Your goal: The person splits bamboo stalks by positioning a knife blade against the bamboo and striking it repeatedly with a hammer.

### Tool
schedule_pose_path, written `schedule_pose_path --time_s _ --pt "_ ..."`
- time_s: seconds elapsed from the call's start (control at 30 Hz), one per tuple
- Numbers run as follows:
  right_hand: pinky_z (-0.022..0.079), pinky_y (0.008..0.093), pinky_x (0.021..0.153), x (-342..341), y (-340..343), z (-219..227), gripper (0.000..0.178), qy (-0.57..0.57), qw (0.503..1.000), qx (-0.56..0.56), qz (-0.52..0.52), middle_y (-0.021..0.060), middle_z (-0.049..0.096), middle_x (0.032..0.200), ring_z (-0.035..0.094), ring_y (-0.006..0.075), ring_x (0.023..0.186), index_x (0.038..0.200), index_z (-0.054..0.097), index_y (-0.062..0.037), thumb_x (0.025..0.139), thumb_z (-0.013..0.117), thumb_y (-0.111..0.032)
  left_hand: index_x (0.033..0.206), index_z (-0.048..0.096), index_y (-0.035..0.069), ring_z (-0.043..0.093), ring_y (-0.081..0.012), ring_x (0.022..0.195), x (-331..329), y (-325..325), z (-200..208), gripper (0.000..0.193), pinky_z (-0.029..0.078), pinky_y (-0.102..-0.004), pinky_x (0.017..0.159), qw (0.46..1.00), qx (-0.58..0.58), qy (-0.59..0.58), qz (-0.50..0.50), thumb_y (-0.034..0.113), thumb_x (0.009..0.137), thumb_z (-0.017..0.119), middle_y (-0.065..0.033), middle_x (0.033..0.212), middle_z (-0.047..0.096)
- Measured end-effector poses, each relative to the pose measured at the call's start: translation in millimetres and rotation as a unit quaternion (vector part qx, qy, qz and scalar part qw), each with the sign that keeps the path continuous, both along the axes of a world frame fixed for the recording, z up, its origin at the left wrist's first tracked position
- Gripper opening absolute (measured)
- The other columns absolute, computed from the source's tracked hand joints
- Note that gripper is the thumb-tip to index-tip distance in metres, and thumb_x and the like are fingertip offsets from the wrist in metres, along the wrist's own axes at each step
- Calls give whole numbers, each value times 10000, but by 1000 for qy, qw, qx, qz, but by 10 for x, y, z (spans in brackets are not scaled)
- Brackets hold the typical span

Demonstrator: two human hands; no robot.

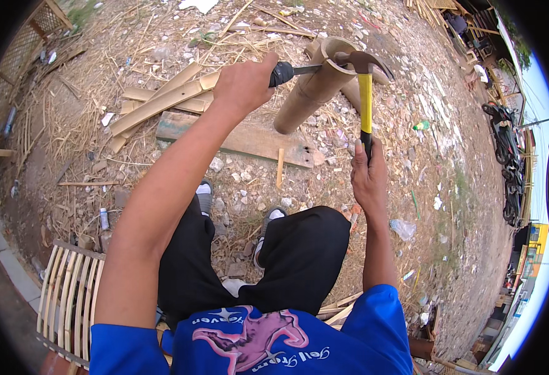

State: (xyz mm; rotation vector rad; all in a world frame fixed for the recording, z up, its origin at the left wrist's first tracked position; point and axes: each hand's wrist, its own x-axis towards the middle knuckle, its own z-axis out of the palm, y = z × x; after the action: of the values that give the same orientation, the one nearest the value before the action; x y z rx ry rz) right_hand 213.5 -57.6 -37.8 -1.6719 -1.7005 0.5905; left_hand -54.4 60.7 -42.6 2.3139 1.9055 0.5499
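While the left grip point(244, 84) clasps a blade point(306, 69) and right grip point(370, 175) a hammer point(366, 103), tan bamboo point(309, 94) gapes hollow.

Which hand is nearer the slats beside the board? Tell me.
Left: the left hand appears near the right end of the slats; the right hand is farther right, gripping the hammer.

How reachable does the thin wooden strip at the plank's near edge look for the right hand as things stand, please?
Probably not directly: the right hand is closed around the hammer, so it would likely need freeing first, though no limb or tool seems to block its way to the thin wooden strip.
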Motion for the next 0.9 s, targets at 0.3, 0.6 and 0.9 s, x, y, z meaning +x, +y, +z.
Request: schedule_pose_path --time_s 0.3,0.6,0.9 --pt "320 202 446 -350 262 825 318 118 989 91 -9 -32 429 665 395 30 516 1165 493 -46 1044 465 -339 1101 499 144 686 -371 696 -213 18 -41 403 541 -474 612 1000 25 -9 -11 254 791 732 -131 717 666" --pt "430 441 598 -157 177 -558 249 -153 986 -62 5 162 594 743 605 314 659 1061 468 -46 1029 465 -293 1103 503 121 688 -355 706 -124 31 -310 390 531 -467 595 1000 18 -5 -22 215 791 719 -145 728 669" --pt "312 215 437 -245 287 -30 274 138 990 10 9 -41 404 640 372 35 503 973 442 -82 1035 487 -345 1211 503 157 690 -339 721 -189 21 -231 475 533 -463 609 1000 20 6 -18 219 792 720 -123 742 675"
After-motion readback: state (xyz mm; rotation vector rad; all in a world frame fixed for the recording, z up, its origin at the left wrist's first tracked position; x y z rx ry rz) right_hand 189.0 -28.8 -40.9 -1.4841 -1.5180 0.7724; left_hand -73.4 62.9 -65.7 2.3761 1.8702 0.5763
